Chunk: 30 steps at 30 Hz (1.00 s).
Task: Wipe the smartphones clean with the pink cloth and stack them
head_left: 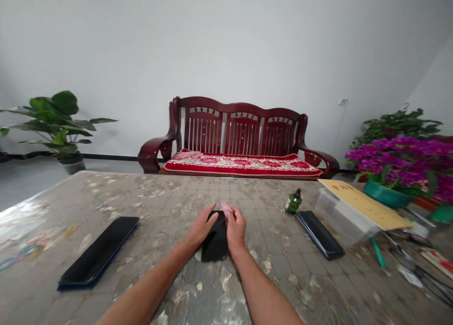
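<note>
Not much to read here tbh; the only writing is a few red marks on the yellow envelope (364,202), too small to make out, and none of the devices shows a logo.

Counting the black slabs, there are three. One is the black phone (215,245) lying flat in the middle of the table (159,197), between both hands; one is a longer dark device (99,252) well off to the left; the third is another phone (319,234) off to the right, just beside one little green bottle (293,203).

The left hand (202,227) is curled around the left edge of the black phone, gripping it; the right hand (236,228) rests along its right edge, with the fingertips pinching a small pink scrap (226,208) at the phone's far end; can't tell what the scrap is.

There's also one clear plastic box (339,214) under the envelope and one green pen (378,252) near it. Further back are one pot of purple flowers (403,160), one leafy plant (58,122) on the floor at the left, and one dark red wooden bench (237,127) with a red cushion (240,164) against the wall.
</note>
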{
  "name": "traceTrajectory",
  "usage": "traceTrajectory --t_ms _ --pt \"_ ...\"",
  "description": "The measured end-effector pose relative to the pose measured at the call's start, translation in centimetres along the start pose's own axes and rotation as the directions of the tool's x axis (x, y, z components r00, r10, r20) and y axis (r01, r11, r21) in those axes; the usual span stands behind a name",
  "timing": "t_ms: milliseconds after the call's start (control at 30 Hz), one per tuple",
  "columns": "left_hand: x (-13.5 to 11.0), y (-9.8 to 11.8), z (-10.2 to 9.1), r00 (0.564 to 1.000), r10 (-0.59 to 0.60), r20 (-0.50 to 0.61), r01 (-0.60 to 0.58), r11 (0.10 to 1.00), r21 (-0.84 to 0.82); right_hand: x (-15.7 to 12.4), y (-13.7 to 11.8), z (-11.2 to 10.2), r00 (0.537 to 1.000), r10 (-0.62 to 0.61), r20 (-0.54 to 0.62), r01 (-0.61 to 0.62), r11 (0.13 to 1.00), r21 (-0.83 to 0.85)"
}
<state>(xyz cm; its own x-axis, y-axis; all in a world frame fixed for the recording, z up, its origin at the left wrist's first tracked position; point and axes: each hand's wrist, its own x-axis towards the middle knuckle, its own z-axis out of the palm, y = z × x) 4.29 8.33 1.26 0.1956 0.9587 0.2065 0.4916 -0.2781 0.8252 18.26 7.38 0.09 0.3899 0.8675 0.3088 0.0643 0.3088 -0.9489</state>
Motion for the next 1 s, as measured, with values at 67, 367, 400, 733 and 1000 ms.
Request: traceTrajectory --t_ms 67,367,400,733,1000 --pt "-1.8 -0.4 -1.4 1.000 0.025 0.011 -0.025 0.999 0.031 0.3 -0.1 -0.5 0.995 -0.090 0.039 0.096 0.972 -0.212" --pt "-7.5 -0.3 -4.9 0.939 0.179 0.293 -0.269 0.913 0.307 0.4 -1.2 -0.8 0.952 -0.165 0.258 0.262 0.875 -0.406" --pt "-7.4 -0.1 -4.9 0.935 0.177 0.308 -0.278 0.905 0.322 0.2 -1.6 -0.8 0.937 -0.176 0.300 0.301 0.843 -0.445" --pt "-7.6 0.8 -4.8 0.924 0.201 0.325 -0.328 0.852 0.407 -0.1 -3.7 -1.5 0.801 -0.191 0.567 0.582 0.471 -0.664" --pt "-7.6 1.7 -4.7 0.929 0.225 0.294 -0.334 0.849 0.409 -0.1 -3.5 -1.0 0.759 -0.185 0.625 0.624 0.482 -0.615"
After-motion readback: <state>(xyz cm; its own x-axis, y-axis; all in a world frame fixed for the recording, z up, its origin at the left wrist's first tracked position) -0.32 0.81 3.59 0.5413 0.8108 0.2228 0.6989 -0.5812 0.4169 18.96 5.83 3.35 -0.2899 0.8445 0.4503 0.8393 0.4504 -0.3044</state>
